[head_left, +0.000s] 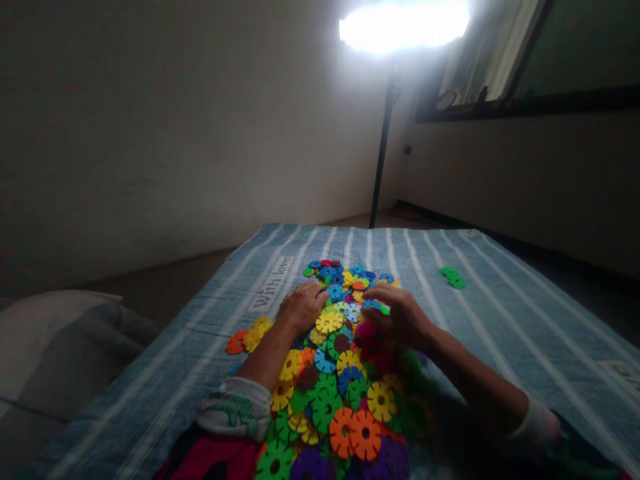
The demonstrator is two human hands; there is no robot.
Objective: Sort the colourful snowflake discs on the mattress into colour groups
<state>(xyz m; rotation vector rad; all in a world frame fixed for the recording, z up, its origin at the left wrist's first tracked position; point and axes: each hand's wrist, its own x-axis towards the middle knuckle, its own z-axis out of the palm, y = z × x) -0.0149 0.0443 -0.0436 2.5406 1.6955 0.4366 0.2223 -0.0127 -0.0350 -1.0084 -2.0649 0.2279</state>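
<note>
A heap of flat, notched plastic discs [334,373] in several colours lies on a blue striped bedsheet [500,320]. My left hand [301,307] rests palm down on the far left part of the heap, its fingers curled over the discs. My right hand [397,315] sits on the right of the heap, fingers pinched on a green disc [383,309] at its fingertips. Two green discs [453,277] lie apart to the right. An orange disc [235,343] and yellow ones [256,333] sit at the heap's left edge.
A bright lamp [404,25] on a dark pole [382,153] stands beyond the bed's far edge. A pale pillow [55,347] lies at the left. A dark-framed window [530,60] is at the upper right. The sheet reads "With love" [274,283].
</note>
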